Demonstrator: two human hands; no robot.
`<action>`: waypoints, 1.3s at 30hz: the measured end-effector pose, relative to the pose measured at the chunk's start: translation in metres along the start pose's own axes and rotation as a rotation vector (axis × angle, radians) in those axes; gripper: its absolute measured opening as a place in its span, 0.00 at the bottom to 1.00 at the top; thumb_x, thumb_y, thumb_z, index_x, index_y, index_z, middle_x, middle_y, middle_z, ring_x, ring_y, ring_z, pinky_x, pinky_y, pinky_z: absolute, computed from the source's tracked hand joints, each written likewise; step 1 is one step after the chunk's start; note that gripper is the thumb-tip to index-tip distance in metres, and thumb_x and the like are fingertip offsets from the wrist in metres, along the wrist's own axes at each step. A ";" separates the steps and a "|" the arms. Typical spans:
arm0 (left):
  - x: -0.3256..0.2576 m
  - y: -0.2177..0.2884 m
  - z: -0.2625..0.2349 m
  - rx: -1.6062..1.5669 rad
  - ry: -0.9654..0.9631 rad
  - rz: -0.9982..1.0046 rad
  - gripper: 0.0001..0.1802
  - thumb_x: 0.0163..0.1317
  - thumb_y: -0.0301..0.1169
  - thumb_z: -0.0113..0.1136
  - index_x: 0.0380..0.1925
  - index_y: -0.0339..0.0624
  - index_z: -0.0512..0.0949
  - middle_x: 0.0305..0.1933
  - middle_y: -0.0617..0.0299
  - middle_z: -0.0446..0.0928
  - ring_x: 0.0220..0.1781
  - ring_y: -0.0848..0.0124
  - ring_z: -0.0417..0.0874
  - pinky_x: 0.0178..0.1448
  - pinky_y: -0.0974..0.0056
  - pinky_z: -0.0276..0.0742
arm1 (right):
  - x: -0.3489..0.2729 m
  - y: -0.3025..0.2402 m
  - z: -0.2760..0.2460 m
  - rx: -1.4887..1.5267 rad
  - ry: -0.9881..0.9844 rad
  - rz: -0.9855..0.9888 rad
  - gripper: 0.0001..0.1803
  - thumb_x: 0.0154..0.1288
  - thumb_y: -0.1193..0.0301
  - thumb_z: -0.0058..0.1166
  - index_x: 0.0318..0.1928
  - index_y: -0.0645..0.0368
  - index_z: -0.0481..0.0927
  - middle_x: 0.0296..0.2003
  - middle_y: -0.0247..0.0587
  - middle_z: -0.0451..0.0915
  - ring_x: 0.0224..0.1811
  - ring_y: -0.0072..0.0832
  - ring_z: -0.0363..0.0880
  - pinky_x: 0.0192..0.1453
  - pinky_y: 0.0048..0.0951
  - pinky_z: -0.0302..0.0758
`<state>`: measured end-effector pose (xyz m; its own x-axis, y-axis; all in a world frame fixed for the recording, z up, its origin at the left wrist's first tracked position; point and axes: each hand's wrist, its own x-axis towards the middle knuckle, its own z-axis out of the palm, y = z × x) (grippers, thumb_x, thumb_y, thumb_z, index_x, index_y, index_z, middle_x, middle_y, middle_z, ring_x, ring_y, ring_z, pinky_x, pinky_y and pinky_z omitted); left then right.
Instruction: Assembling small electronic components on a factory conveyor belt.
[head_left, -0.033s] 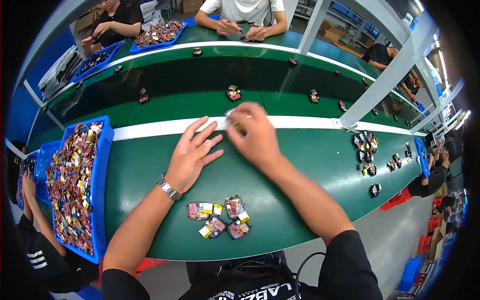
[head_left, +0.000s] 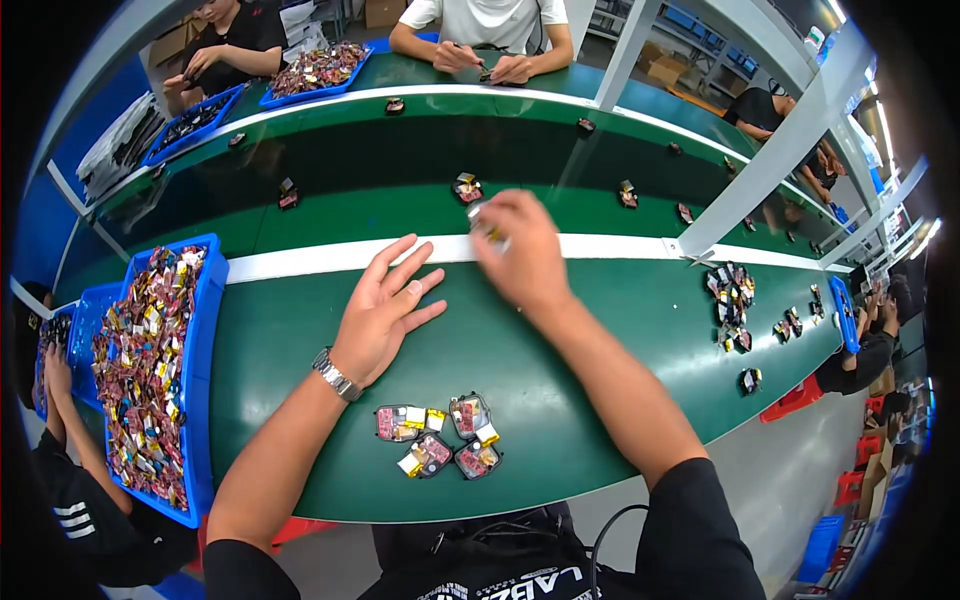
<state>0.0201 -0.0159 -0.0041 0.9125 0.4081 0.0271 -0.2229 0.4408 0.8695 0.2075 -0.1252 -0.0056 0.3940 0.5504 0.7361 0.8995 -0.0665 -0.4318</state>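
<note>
My left hand (head_left: 378,325) is over the green table with its fingers spread and nothing in them; a metal watch circles the wrist. Just beyond the white rail (head_left: 330,257), my right hand (head_left: 522,252) grips a small electronic assembly (head_left: 488,226) with white and gold parts showing, mostly covered by the fingers and slightly blurred. Close to my body lie several similar assemblies, such as one in a dark shell (head_left: 468,413) with a reddish circuit board and a white-and-gold piece. Another assembly (head_left: 466,188) sits on the green belt past the rail, close to my right fingertips.
A blue bin (head_left: 203,400) heaped with small boards stands at the left. More assemblies (head_left: 733,300) are piled at the right, near a slanting white post (head_left: 770,150). Others rest spaced along the belt (head_left: 370,205). Co-workers sit across the belt and at both sides.
My right hand has shifted a little to the right and away from me, still with the assembly, widening the gap to my left hand. The left hand stays in place.
</note>
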 end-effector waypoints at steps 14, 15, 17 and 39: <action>0.004 0.002 -0.010 0.085 -0.143 -0.061 0.23 0.70 0.24 0.51 0.64 0.35 0.64 0.71 0.45 0.63 0.70 0.54 0.69 0.69 0.50 0.73 | 0.027 0.138 -0.074 -0.834 0.138 0.496 0.24 0.58 0.57 0.64 0.49 0.60 0.80 0.48 0.49 0.77 0.54 0.49 0.74 0.57 0.45 0.74; 0.004 0.003 -0.011 0.070 -0.156 -0.083 0.23 0.70 0.24 0.51 0.64 0.35 0.64 0.71 0.45 0.64 0.70 0.54 0.70 0.69 0.50 0.73 | 0.021 0.151 -0.082 -0.838 0.140 0.592 0.24 0.58 0.58 0.64 0.49 0.61 0.79 0.48 0.50 0.77 0.54 0.50 0.74 0.56 0.46 0.74; 0.005 0.001 -0.010 0.054 -0.173 -0.100 0.21 0.70 0.24 0.50 0.63 0.35 0.65 0.68 0.44 0.67 0.67 0.54 0.73 0.67 0.50 0.75 | 0.014 0.182 -0.093 -0.821 0.103 0.703 0.26 0.58 0.59 0.65 0.51 0.62 0.78 0.46 0.53 0.78 0.52 0.52 0.75 0.56 0.47 0.74; 0.003 0.007 -0.016 0.156 -0.241 -0.280 0.23 0.74 0.29 0.49 0.65 0.32 0.65 0.58 0.52 0.76 0.57 0.63 0.81 0.62 0.58 0.79 | -0.013 -0.056 -0.056 0.217 -0.534 -0.157 0.33 0.56 0.76 0.64 0.63 0.58 0.70 0.55 0.47 0.75 0.57 0.44 0.73 0.61 0.40 0.73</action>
<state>0.0156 0.0008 -0.0055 0.9890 0.0816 -0.1231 0.0841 0.3742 0.9235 0.1621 -0.1754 0.0385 0.0595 0.8858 0.4603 0.8581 0.1902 -0.4769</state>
